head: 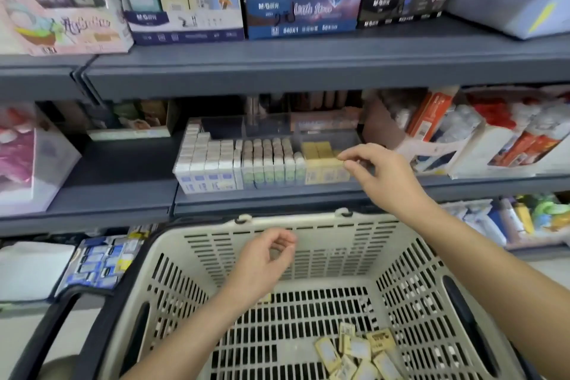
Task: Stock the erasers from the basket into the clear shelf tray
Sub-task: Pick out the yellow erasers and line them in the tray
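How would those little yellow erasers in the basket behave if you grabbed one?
The yellow erasers look small and flat, so probably light and easy to pinch. Lying flat, they seem unlikely to roll. Their sleeves could be slightly slippery.

grey metal shelving [308, 71] — crowded stationery boxes [302, 9]

A stationery shop aisle is showing here: grey metal shelf boards [308, 71] are carrying branded cardboard display boxes of pens [300, 9] along their front edges, a clear plastic tray packed with wrapped erasers [265, 163], and a beige slotted shopping basket [324, 256] is sitting below
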